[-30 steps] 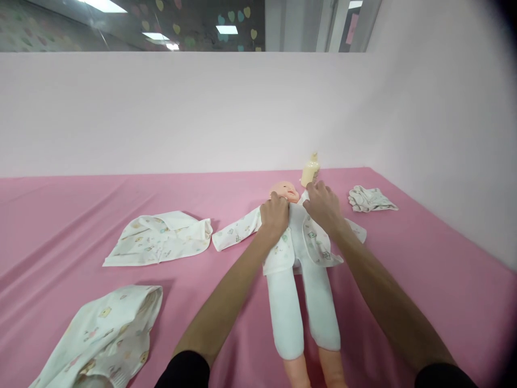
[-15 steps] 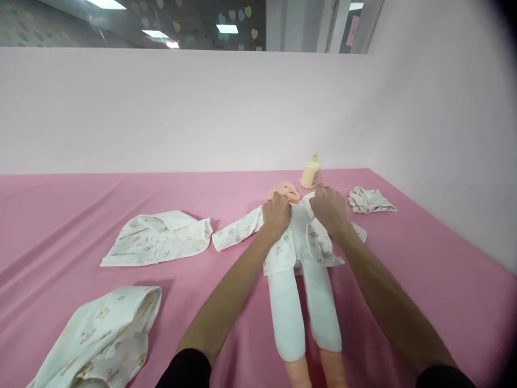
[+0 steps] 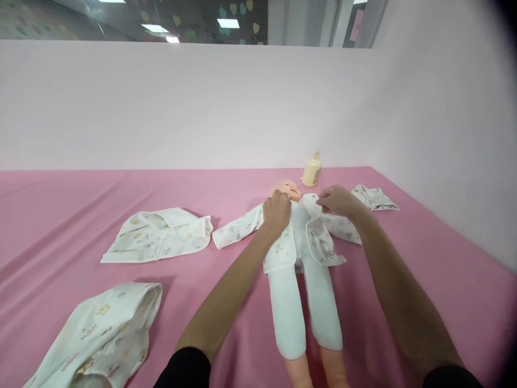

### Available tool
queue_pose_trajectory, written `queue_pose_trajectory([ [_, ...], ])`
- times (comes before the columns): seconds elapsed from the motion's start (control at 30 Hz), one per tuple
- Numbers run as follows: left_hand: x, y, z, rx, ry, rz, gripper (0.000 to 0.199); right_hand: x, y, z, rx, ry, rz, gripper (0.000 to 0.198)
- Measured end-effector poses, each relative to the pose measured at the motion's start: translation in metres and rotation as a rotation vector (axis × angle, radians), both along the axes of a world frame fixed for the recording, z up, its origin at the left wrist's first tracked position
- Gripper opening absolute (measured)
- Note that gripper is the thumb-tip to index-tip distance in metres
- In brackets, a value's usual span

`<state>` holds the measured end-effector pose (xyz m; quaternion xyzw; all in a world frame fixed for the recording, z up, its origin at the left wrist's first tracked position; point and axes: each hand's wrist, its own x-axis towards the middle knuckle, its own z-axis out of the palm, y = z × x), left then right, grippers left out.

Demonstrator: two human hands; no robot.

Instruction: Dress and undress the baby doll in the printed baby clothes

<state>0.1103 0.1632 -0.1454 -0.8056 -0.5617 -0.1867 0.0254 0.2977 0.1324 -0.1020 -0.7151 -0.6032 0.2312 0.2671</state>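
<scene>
A baby doll (image 3: 299,231) with a white cloth body lies on its back, its head at the far end and its legs toward me. It wears a printed white baby jacket (image 3: 279,252) that hangs open down the front, both sleeves spread out sideways. My left hand (image 3: 277,213) is closed on the jacket's edge near the doll's neck, partly covering the chin. My right hand (image 3: 340,201) pinches the other front edge by the shoulder, with its fingertips together on the cloth.
A pale yellow pump bottle (image 3: 312,170) stands behind the doll's head. Folded printed cloth (image 3: 375,198) lies at the right. Two more printed garments rest at left, a flat one (image 3: 157,235) and a bunched one (image 3: 100,328) nearer me. Pink sheeting (image 3: 194,302) meets a white wall (image 3: 181,108).
My right hand has shifted slightly right and turned from a fist to a fingertip pinch, uncovering the jacket's right sleeve. My left hand stays at the neck edge.
</scene>
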Motion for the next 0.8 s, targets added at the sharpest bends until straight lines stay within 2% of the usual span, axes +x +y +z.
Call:
queue_pose_trajectory([
  [0.2,-0.001,0.001,-0.001,-0.001,-0.002,-0.009,0.035,-0.007,0.003,-0.004,0.059,0.043,0.028,0.004],
  [0.53,-0.001,0.001,0.001,-0.001,-0.011,-0.008,0.036,-0.022,-0.003,-0.001,0.16,0.015,0.042,0.013],
  [0.8,-0.003,-0.001,0.002,0.031,-0.033,-0.038,0.033,-0.034,0.012,-0.019,0.203,0.026,0.026,0.016],
])
